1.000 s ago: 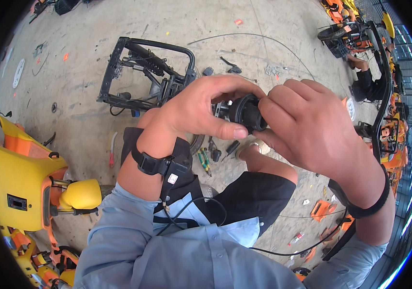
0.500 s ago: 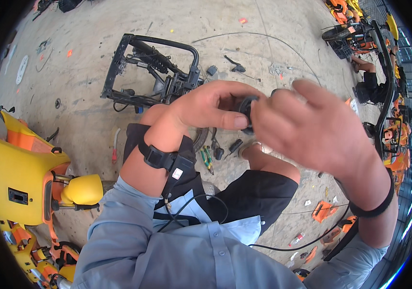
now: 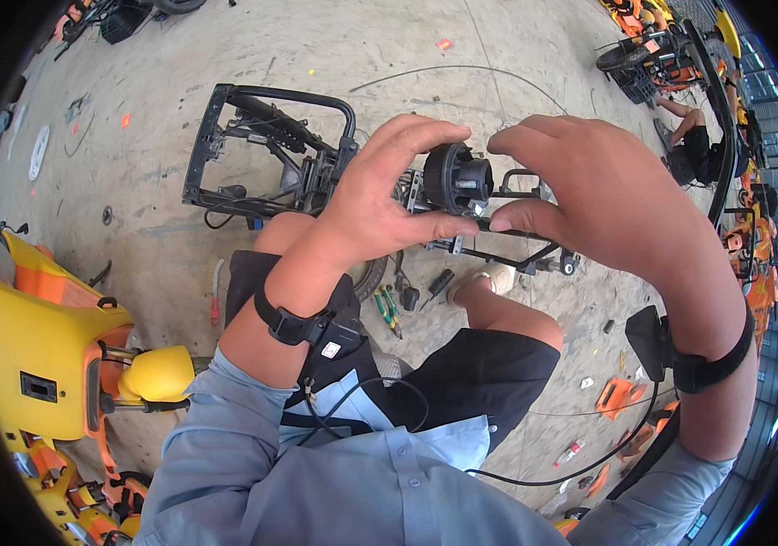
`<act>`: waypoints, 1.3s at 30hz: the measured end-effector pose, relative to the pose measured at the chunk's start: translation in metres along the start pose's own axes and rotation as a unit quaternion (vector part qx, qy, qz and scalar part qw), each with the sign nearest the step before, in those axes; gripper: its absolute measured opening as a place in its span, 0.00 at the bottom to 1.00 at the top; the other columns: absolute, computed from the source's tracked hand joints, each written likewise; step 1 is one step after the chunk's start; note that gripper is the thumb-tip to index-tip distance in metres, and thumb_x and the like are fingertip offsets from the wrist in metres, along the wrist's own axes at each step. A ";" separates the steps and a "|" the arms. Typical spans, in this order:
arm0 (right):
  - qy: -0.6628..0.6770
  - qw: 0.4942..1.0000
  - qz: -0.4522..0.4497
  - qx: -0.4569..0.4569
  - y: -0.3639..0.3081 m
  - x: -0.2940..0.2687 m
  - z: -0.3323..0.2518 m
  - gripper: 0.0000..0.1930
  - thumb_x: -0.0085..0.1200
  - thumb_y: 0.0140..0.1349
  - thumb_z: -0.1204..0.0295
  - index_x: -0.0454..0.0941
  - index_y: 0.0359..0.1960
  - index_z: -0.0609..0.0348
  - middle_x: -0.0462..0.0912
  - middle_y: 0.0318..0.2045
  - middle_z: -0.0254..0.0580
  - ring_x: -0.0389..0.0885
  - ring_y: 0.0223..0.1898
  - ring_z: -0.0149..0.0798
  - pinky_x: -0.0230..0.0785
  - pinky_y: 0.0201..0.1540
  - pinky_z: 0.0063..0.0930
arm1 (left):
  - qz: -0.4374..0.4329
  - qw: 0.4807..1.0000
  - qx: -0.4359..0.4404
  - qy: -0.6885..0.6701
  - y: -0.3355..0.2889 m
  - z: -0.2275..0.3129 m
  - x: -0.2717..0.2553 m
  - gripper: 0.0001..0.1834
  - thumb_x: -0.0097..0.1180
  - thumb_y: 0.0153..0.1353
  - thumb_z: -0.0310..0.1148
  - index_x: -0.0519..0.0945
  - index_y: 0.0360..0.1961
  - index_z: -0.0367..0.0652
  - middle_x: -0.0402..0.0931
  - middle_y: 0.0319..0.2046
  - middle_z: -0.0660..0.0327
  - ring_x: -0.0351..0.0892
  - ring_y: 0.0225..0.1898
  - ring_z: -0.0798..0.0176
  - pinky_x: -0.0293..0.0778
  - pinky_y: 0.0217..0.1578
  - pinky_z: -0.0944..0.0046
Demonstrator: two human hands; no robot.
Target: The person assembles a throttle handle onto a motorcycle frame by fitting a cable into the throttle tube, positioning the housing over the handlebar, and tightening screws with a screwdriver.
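A black round part (image 3: pixel 454 178), with a ribbed rim and a narrower cylinder facing right, sits in front of me. My left hand (image 3: pixel 375 187) curves around its rim, fingers above and thumb below. My right hand (image 3: pixel 598 182) hovers just right of the cylinder, its fingers and thumb spread apart in a C shape with nothing between them. Beyond both hands a black metal frame (image 3: pixel 303 98) lies on the floor, partly covered by my left hand. Green-handled pliers (image 3: pixel 388 311) rest on the floor near my legs.
Yellow vehicle body panels (image 3: pixel 34 337) stand close on my left. A black cable (image 3: pixel 544 478) runs from my right forearm across my lap. Far right, a person (image 3: pixel 698 146) sits near a wheeled vehicle (image 3: pixel 630 59). Orange scraps (image 3: pixel 619 396) litter the concrete floor.
My right hand has moved away from the black part and its fingers have spread. More of the part and of the frame behind now shows. My left hand has risen slightly.
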State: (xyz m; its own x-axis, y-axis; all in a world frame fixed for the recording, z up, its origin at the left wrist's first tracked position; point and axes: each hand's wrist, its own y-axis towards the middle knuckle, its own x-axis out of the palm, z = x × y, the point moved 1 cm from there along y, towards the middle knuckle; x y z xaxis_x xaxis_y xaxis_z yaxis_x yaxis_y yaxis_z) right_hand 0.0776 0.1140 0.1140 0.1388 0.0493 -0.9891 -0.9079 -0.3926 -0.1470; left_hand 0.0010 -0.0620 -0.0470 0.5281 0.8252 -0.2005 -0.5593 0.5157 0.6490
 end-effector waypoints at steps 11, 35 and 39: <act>-0.015 0.999 0.022 -0.029 0.005 0.000 -0.004 0.13 0.63 0.57 0.62 0.79 0.34 0.59 0.81 0.29 0.43 0.83 0.36 0.51 0.74 0.38 0.44 | 0.042 0.999 0.007 -0.008 -0.001 0.004 0.008 0.46 0.83 0.35 0.46 0.78 0.57 0.37 0.78 0.48 0.53 0.79 0.48 0.54 0.75 0.50 0.60; -0.044 0.998 0.002 -0.054 0.006 0.004 -0.006 0.18 0.67 0.49 0.66 0.79 0.41 0.57 0.80 0.28 0.41 0.81 0.33 0.50 0.72 0.34 0.44 | 0.041 0.999 -0.006 -0.021 -0.006 -0.003 0.009 0.44 0.79 0.37 0.57 0.80 0.51 0.38 0.81 0.41 0.55 0.81 0.41 0.54 0.77 0.44 0.60; -0.050 0.998 -0.009 -0.047 0.005 0.005 -0.006 0.18 0.67 0.49 0.66 0.79 0.41 0.57 0.80 0.27 0.41 0.81 0.33 0.50 0.72 0.34 0.44 | 0.033 0.999 -0.025 -0.020 -0.007 -0.003 0.010 0.44 0.78 0.38 0.59 0.80 0.50 0.37 0.81 0.41 0.54 0.81 0.41 0.54 0.77 0.44 0.60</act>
State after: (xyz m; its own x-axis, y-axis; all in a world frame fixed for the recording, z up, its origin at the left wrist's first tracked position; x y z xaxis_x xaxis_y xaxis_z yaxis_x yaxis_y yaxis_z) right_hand 0.0760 0.1064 0.1078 0.1094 0.1469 -0.9831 -0.8640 -0.4749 -0.1672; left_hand 0.0081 -0.0567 -0.0558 0.5134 0.8486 -0.1275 -0.6244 0.4713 0.6229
